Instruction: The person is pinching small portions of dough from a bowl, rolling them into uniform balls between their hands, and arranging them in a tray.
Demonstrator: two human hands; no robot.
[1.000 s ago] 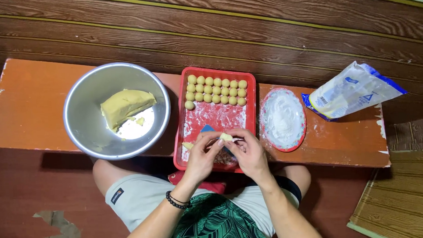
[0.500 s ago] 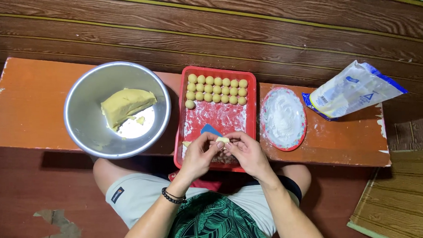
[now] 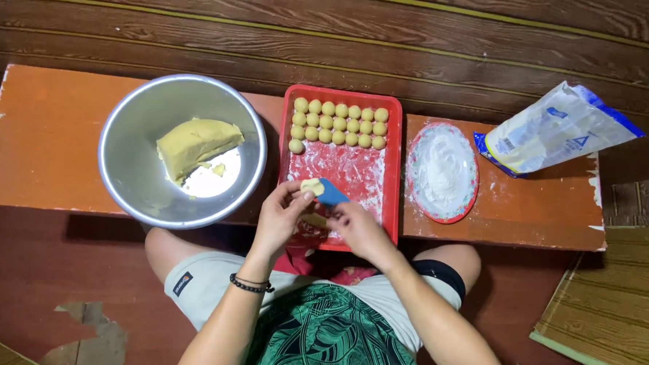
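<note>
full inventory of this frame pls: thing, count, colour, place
bench: 1, orange, across frame
bowl: 1, metal, left
dough block: 1, yellow, in bowl
tray: 1, red, floured, centre
dough balls: about 20, yellow, rows at tray's far end
plate: 1, red-rimmed, holds white flour, right of tray
bag: 1, white and blue, far right
dough piece: 1, yellow, at left hand fingertips
scraper: 1, blue, in right hand

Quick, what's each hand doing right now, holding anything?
Left hand: closed, pinching a small pale yellow dough piece.
Right hand: closed on a small blue plastic scraper.
</note>
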